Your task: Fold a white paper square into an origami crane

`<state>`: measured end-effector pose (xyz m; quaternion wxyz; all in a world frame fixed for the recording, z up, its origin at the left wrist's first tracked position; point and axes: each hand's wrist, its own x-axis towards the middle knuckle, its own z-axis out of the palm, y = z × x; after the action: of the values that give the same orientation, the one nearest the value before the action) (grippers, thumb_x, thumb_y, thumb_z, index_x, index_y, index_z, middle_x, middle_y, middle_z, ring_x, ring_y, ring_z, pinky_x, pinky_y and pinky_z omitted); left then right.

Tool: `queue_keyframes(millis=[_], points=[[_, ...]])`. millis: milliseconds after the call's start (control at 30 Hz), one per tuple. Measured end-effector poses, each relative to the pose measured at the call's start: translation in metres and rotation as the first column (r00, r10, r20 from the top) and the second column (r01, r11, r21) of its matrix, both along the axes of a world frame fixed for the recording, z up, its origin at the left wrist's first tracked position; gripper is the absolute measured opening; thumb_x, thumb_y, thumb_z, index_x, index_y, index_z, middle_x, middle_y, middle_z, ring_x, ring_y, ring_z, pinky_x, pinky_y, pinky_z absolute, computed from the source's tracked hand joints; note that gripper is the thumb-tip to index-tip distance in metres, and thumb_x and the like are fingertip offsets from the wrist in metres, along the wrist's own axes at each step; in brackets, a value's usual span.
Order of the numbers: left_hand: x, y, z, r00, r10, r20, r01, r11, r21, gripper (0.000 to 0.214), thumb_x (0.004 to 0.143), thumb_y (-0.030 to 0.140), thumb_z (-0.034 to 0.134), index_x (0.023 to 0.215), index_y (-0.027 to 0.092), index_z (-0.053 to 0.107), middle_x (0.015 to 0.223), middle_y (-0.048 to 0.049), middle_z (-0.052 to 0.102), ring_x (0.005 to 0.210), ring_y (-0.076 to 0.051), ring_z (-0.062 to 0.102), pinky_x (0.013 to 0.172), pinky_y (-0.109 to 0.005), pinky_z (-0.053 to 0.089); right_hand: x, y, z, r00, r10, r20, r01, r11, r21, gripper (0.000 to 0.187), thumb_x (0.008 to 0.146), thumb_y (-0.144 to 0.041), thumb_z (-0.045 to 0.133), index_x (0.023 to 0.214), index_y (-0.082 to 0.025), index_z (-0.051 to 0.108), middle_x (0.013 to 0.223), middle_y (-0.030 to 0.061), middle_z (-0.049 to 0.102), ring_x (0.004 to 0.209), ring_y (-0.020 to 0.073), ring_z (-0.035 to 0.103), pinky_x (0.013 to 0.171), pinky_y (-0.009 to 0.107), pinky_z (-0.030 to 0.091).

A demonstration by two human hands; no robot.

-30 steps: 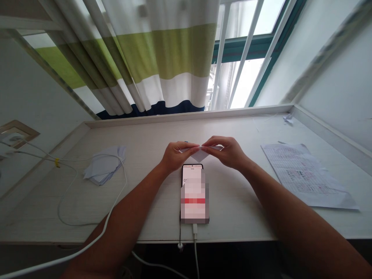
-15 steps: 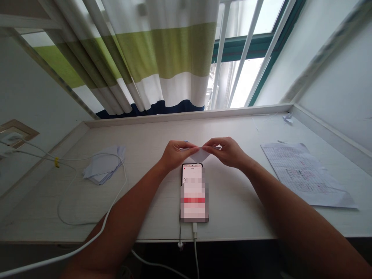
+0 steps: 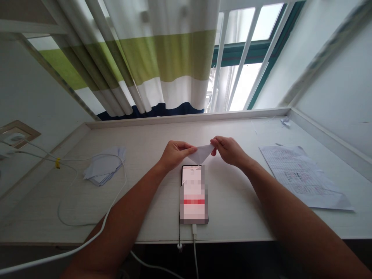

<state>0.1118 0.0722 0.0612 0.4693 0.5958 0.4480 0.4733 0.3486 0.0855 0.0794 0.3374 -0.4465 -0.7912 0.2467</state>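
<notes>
The left hand [image 3: 176, 154] and right hand [image 3: 229, 150] pinch triangular white paper [image 3: 201, 154], seemingly part-folded, at ten and two o'clock; what's left is unclear.

A phone [image 3: 194, 195] lies face up on the surface [image 3: 238, 217], a white cable [image 3: 195, 252] plugged into its near end; to the phone's right lies a red-marked sheet [image 3: 302, 176], far to its left a wall socket [image 3: 16, 137], beyond it a striped curtain [image 3: 174, 56] and window [image 3: 247, 87]
</notes>
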Motion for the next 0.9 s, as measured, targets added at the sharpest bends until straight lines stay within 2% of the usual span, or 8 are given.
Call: queue_keyframes(millis=[100,200,333,433,567,733,833,900], points=[[0.001,0.001,-0.001,0.999,0.013,0.052,-0.012,1.0,-0.023,0.031,0.068,0.046,0.089,0.078,0.017,0.083,0.077,-0.0077,0.079,0.069,-0.018,0.068,0.066,-0.03,0.053,-0.001,0.0,-0.001,0.992,-0.005,-0.126,-0.001,0.999,-0.042,0.051,0.099,-0.062,0.052,0.073,-0.021,0.067,0.069,0.0038,0.074,0.064,0.0186,0.064,0.068,0.033,0.048],[0.0,0.002,-0.001,0.995,0.041,0.088,-0.039,0.999,-0.019,0.034,0.069,0.048,0.089,0.081,0.017,0.083,0.08,-0.0077,0.079,0.073,-0.018,0.069,0.069,-0.03,0.053,-0.001,0.001,-0.003,0.95,0.021,-0.312,-0.066,0.988,-0.137,0.043,0.089,-0.062,0.068,0.082,-0.02,0.071,0.071,0.0043,0.075,0.067,0.02,0.069,0.069,0.034,0.053],[-0.003,0.004,0.0,0.992,-0.094,0.082,0.096,0.995,-0.021,0.042,0.079,0.056,0.08,0.092,0.017,0.083,0.085,-0.008,0.079,0.077,-0.018,0.07,0.073,-0.03,0.056,0.001,0.005,-0.004,0.893,0.006,-0.451,-0.088,0.983,-0.161,0.044,0.088,-0.063,0.07,0.078,-0.019,0.071,0.069,0.0057,0.074,0.066,0.0201,0.069,0.068,0.035,0.055],[-0.004,0.005,0.001,0.977,-0.201,0.071,0.204,0.978,-0.034,0.05,0.081,0.062,0.076,0.099,0.015,0.082,0.087,-0.009,0.079,0.081,-0.021,0.074,0.077,-0.035,0.061,0.005,0.009,-0.005,0.901,-0.035,-0.432,-0.037,0.987,-0.155,0.051,0.089,-0.067,0.065,0.071,-0.019,0.07,0.066,0.0065,0.074,0.065,0.0202,0.067,0.068,0.036,0.055],[-0.004,0.003,0.003,0.964,-0.259,0.057,0.262,0.964,-0.049,0.055,0.084,0.064,0.071,0.106,0.014,0.08,0.096,-0.0112,0.08,0.083,-0.026,0.078,0.081,-0.042,0.063,0.01,0.012,-0.005,0.927,-0.046,-0.371,-0.002,0.992,-0.127,0.057,0.09,-0.071,0.061,0.066,-0.02,0.07,0.065,0.0065,0.073,0.066,0.0204,0.065,0.068,0.035,0.053],[-0.006,-0.001,0.004,0.934,-0.357,-0.03,0.356,0.933,-0.048,0.057,0.094,0.064,0.057,0.121,0.017,0.073,0.101,-0.0112,0.08,0.085,-0.028,0.08,0.08,-0.037,0.06,0.013,0.011,-0.002,0.948,-0.045,-0.316,0.016,0.995,-0.095,0.063,0.093,-0.072,0.055,0.06,-0.02,0.068,0.063,0.0063,0.071,0.062,0.019,0.063,0.065,0.033,0.05],[-0.006,-0.002,0.002,0.948,-0.305,-0.086,0.305,0.952,-0.021,0.058,0.097,0.065,0.051,0.121,0.016,0.071,0.095,-0.01,0.08,0.076,-0.026,0.08,0.073,-0.032,0.058,0.013,0.012,-0.003,0.939,-0.077,-0.336,0.032,0.99,-0.138,0.065,0.093,-0.073,0.052,0.059,-0.019,0.067,0.06,0.0072,0.07,0.061,0.0191,0.065,0.068,0.034,0.051],[-0.004,-0.001,0.001,0.974,-0.212,-0.081,0.213,0.977,-0.001,0.06,0.097,0.065,0.051,0.123,0.014,0.07,0.09,-0.0097,0.079,0.073,-0.024,0.08,0.07,-0.031,0.057,0.014,0.013,-0.004,0.897,-0.111,-0.427,0.017,0.975,-0.219,0.064,0.092,-0.075,0.052,0.071,-0.018,0.071,0.064,0.0081,0.073,0.063,0.02,0.069,0.069,0.035,0.054]])
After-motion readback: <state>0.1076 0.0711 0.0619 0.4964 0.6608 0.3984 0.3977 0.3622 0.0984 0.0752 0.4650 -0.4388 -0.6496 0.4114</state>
